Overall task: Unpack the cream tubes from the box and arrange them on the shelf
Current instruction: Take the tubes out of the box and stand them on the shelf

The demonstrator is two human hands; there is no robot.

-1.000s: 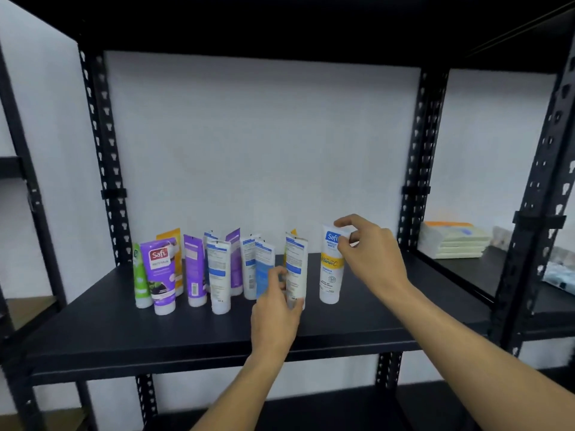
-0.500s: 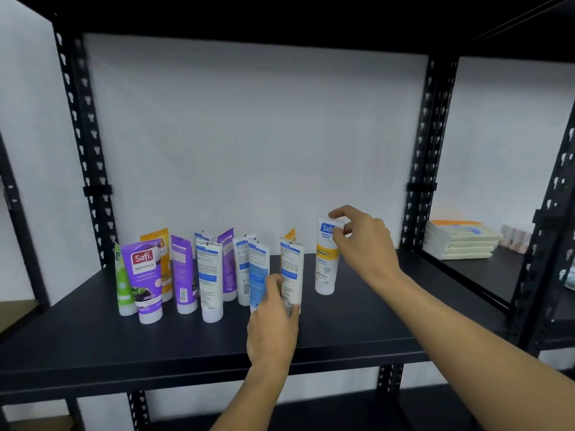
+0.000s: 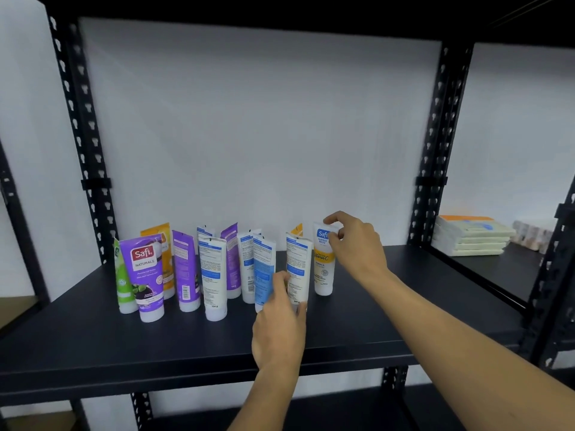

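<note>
Several cream tubes stand cap-down in a loose row on the black shelf (image 3: 93, 334). At the left a purple Safi tube (image 3: 145, 275) stands in front of a green one (image 3: 122, 281). My left hand (image 3: 280, 325) grips the lower part of a white tube with blue print (image 3: 298, 265). My right hand (image 3: 354, 247) pinches the top edge of a white and yellow Safi tube (image 3: 323, 269) at the right end of the row. Both tubes stand upright on the shelf. The box is out of view.
Black perforated uprights (image 3: 435, 150) frame the bay, with a white wall behind. A stack of pale flat packs (image 3: 469, 236) lies on the neighbouring shelf to the right. Bare shelf lies right of the row and in front of it. A lower shelf (image 3: 342, 412) shows below.
Both hands keep their hold on the same two tubes. My view has shifted slightly, so the row now sits a little further left and lower in the picture.
</note>
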